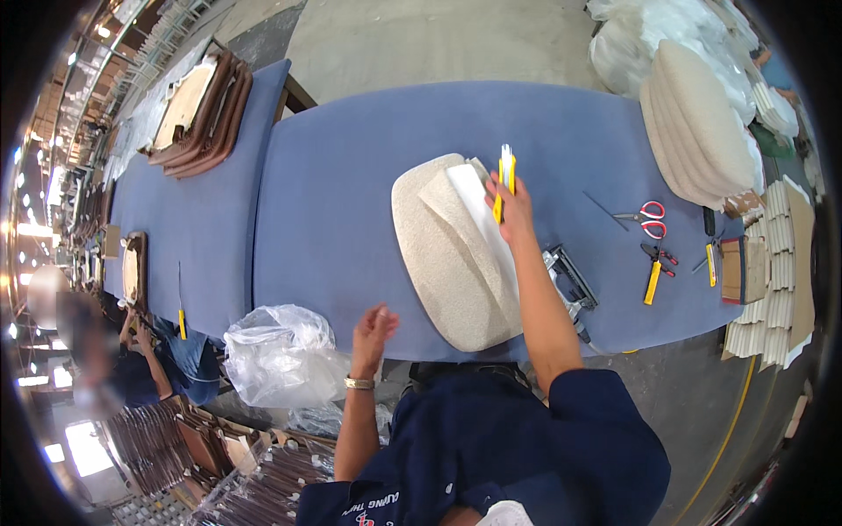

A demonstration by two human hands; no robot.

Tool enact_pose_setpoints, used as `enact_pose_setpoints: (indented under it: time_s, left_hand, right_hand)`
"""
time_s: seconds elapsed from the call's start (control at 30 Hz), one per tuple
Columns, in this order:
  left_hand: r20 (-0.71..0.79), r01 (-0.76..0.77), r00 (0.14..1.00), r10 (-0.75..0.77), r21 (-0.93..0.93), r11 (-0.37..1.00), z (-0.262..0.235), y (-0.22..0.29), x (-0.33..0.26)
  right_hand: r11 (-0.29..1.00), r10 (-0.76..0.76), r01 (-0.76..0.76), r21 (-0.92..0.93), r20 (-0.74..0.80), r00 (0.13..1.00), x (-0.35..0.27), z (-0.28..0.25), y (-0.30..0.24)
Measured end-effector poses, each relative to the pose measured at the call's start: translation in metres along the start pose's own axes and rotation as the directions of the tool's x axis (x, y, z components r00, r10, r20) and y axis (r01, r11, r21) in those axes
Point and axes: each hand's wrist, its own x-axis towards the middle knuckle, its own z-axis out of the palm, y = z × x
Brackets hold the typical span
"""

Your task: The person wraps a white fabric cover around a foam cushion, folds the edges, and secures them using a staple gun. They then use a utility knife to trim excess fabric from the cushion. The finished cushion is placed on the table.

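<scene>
My right hand (pixel 515 210) grips a yellow utility knife (pixel 505 180) with its tip pointing away from me, over the right edge of a beige upholstered cushion (pixel 443 254). Along that edge the fabric is folded back, and a white layer (pixel 478 197) shows beneath it. To the left of the cushion my left hand (pixel 375 331) hovers near the table's front edge, fingers loosely bent and apart, with nothing visible in them. A staple gun (pixel 572 282) lies right of the cushion, partly behind my right forearm.
The blue padded table (pixel 342 193) carries scissors (pixel 651 219), pliers (pixel 653 272) and a stack of beige cushions (pixel 688 123) at right. Brown seats (pixel 206 118) are piled far left. Plastic bags (pixel 285 351) hang at the front edge. A co-worker (pixel 140 351) handles a brown seat at left.
</scene>
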Motion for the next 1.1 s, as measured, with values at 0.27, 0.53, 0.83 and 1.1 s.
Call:
enact_pose_setpoints:
  time_s: [0.27, 0.53, 0.83, 1.1]
  left_hand:
    - [0.069, -0.465, 0.857, 0.511, 0.53, 0.709, 0.048, 0.136, 0.183]
    - [0.306, -0.379, 0.926, 0.223, 0.738, 0.558, 0.148, 0.179, 0.327]
    - [0.368, -0.46, 0.882, 0.296, 0.526, 0.715, 0.01, 0.233, 0.235]
    - [-0.045, -0.332, 0.923, 0.382, 0.412, 0.848, -0.119, 0.206, -0.006]
  right_hand:
    - [0.978, 0.076, -0.078, -0.194, -0.017, 0.997, -0.121, -0.074, -0.002]
    - [0.932, 0.295, -0.321, -0.168, -0.162, 0.942, -0.091, -0.086, 0.006]
    - [0.848, 0.312, -0.275, -0.453, 0.008, 0.95, -0.072, -0.03, 0.003]
    - [0.664, 0.205, 0.324, -0.674, 0.58, 0.788, -0.125, 0.052, -0.002]
